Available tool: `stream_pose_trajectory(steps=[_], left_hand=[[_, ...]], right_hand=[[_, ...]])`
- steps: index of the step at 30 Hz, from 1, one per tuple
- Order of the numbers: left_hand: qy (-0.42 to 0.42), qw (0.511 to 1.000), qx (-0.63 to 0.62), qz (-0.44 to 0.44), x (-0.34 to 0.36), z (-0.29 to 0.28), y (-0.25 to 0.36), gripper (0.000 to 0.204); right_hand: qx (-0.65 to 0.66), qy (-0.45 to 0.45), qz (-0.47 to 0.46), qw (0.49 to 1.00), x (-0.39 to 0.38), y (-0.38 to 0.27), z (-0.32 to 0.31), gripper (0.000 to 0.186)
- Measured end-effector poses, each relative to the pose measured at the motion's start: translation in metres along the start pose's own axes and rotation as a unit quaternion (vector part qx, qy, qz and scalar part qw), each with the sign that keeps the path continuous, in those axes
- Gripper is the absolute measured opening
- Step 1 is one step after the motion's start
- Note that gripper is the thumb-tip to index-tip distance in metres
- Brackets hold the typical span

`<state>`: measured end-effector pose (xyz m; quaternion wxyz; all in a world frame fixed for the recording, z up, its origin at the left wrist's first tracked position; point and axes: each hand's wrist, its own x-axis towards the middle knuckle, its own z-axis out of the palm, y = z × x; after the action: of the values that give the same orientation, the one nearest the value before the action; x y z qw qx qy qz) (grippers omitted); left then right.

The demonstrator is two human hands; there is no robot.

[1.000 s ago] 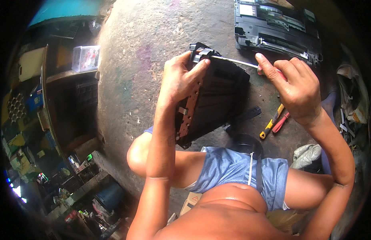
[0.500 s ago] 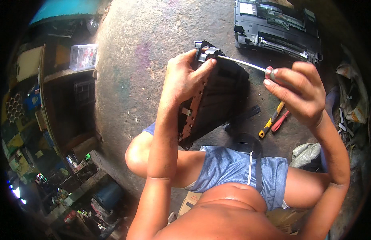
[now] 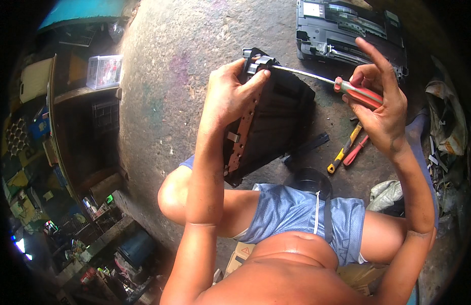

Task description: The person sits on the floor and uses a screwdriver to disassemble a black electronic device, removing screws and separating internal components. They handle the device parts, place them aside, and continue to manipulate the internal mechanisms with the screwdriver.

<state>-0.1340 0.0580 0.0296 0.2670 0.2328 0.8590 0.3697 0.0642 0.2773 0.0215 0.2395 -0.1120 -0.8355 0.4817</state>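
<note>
Screwdriver Held Across to a Braced Black Casing

The black casing (image 3: 286,109) stands tilted in front of the seated person, its near end just beyond the left thigh; whether it bears on the leg or the floor cannot be told. The left hand (image 3: 230,90) is clamped on its far left corner, thumb toward the near side, probably to steady that end against the tool. A copper-coloured strip (image 3: 240,137) runs down the casing's left edge.

The right hand (image 3: 380,99) holds the red-and-grey handle of a screwdriver (image 3: 362,95) between thumb and curled fingers, index finger raised clear. The shaft slants left to the clamped corner; its exact tip cannot be made out. This light hold would suit turning rather than prying.

A yellow-and-black tool (image 3: 346,150) and a red-handled tool (image 3: 355,151) lie side by side on the floor, likely kept within the right hand's reach. A larger black assembly (image 3: 317,30) sits at the far right, apart from the casing.

Half a second ago the right fingers hid most of the handle; now it shows along its length and the index finger points away. The left hand keeps the same corner.
</note>
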Motion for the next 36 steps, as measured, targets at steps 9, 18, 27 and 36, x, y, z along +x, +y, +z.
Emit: stream_pose_trajectory(steps=[9, 18, 27, 36], left_hand=[[0.008, 0.999, 0.037, 0.039, -0.003, 0.002, 0.002, 0.035], [0.005, 0.997, 0.053, 0.059, -0.004, 0.002, 0.006, 0.037], [-0.008, 0.998, 0.037, 0.042, -0.005, 0.005, 0.009, 0.035], [-0.001, 0.999, 0.044, 0.023, -0.007, 0.001, 0.01, 0.034]], right_hand=[[0.057, -0.116, 0.185, 0.974, -0.007, 0.001, -0.015, 0.072], [-0.09, -0.01, -0.255, 0.963, 0.011, 0.01, -0.023, 0.075], [0.423, 0.032, 0.091, 0.901, -0.013, 0.019, 0.0, 0.069], [0.139, -0.08, 0.232, 0.959, 0.006, -0.003, -0.024, 0.038]])
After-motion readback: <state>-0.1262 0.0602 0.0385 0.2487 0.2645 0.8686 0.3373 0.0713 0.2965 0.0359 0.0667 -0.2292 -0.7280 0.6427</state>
